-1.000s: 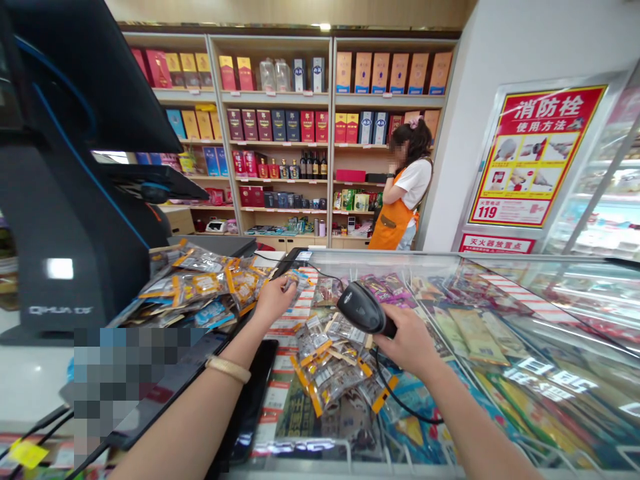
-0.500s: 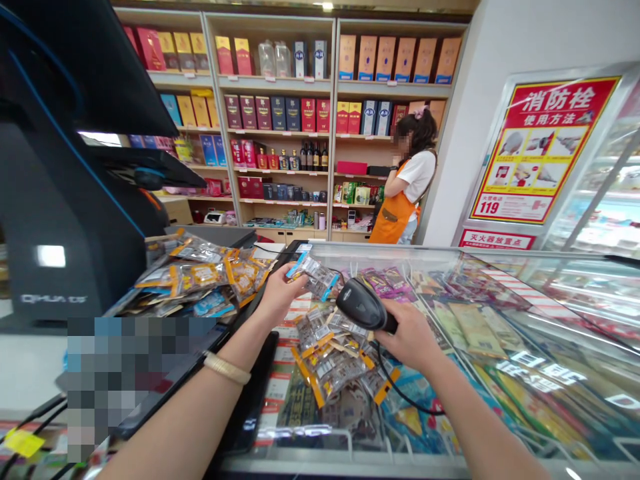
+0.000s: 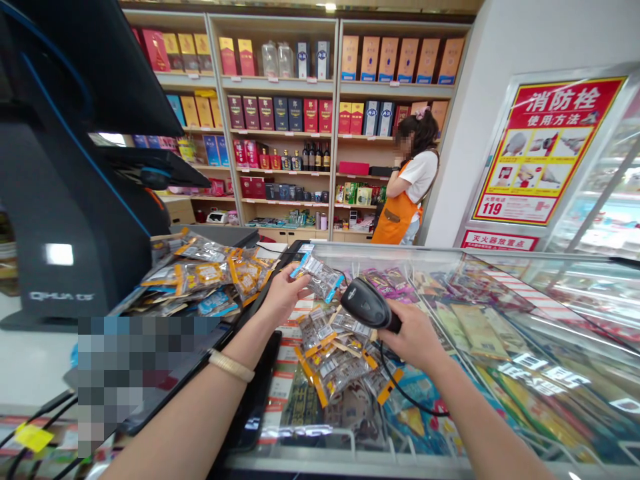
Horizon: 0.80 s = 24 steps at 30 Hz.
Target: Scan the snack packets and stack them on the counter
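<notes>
Head view: our left hand (image 3: 283, 301) pinches a blue-edged snack packet (image 3: 320, 277) above the freezer lid (image 3: 500, 293), at eleven o'clock from the barcode scanner (image 3: 369, 305) our right hand (image 3: 415, 337) grips, fingers wrapped. Glare on the crinkled film could spoil a read; the packet's barcode is illegible. Orange-edged packets (image 3: 335, 360) lie below.

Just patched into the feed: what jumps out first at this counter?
At centre, the left hand holds up a small blue-edged snack packet, and the right hand points a black barcode scanner at it. Below them a pile of orange-edged packets lies on the glass freezer lid, with another heap to the left beside the dark till terminal. On the right wall hangs a red poster.
</notes>
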Tool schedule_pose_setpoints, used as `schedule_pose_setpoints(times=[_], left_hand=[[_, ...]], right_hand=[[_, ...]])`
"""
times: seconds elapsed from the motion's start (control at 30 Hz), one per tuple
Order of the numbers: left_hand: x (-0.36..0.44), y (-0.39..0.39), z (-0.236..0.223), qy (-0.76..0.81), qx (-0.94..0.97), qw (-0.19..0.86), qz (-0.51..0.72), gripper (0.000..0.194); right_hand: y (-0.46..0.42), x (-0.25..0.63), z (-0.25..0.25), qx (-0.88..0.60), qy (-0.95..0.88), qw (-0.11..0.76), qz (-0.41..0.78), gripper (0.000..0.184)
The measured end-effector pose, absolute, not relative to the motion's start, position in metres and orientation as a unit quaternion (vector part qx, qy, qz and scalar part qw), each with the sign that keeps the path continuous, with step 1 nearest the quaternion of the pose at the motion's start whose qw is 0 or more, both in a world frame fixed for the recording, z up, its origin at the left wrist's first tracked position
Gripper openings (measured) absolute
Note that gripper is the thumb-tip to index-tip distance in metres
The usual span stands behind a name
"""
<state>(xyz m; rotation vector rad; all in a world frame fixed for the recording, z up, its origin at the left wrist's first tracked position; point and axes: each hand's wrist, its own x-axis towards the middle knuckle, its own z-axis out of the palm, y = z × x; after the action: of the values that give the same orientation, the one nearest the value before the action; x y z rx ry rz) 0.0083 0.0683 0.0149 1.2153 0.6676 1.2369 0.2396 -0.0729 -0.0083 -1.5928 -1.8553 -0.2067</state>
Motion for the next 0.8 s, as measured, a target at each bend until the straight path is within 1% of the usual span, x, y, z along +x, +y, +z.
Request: schedule_pose_setpoints(times=[0.1, 0.17, 0.23, 0.33, 0.4, 0.47, 0.53, 0.63, 0.8], left_hand=[[0.007, 0.069, 0.008, 0.314, 0.576, 0.610, 0.445, 0.037], [0.007, 0.069, 0.002, 0.338, 0.649, 0.574, 0.367, 0.033], [0.007, 0.073, -0.005, 0.375, 0.734, 0.467, 0.322, 0.030], [0.008, 0.087, -0.009, 0.445, 0.806, 0.217, 0.324, 0.031], [0.008, 0.103, -0.007, 0.483, 0.814, 0.077, 0.314, 0.038], [0.008, 0.122, -0.002, 0.516, 0.815, -0.003, 0.264, 0.048], [0.008, 0.143, 0.003, 0.540, 0.815, -0.033, 0.207, 0.054], [0.011, 0.171, 0.006, 0.546, 0.823, -0.036, 0.155, 0.059], [0.017, 0.199, -0.003, 0.518, 0.851, -0.035, 0.074, 0.058]], right_hand=[[-0.072, 0.241, -0.010, -0.612, -0.704, 0.349, -0.084, 0.026], [-0.071, 0.242, -0.012, -0.613, -0.698, 0.358, -0.092, 0.028], [-0.070, 0.243, -0.013, -0.615, -0.695, 0.360, -0.101, 0.027], [-0.070, 0.243, -0.013, -0.616, -0.696, 0.353, -0.104, 0.024], [-0.070, 0.243, -0.012, -0.616, -0.698, 0.351, -0.100, 0.024], [-0.070, 0.243, -0.010, -0.620, -0.695, 0.353, -0.094, 0.026], [-0.070, 0.242, -0.010, -0.622, -0.690, 0.359, -0.089, 0.028], [-0.069, 0.241, -0.010, -0.618, -0.689, 0.369, -0.088, 0.028], [-0.070, 0.236, -0.011, -0.612, -0.693, 0.373, -0.074, 0.029]])
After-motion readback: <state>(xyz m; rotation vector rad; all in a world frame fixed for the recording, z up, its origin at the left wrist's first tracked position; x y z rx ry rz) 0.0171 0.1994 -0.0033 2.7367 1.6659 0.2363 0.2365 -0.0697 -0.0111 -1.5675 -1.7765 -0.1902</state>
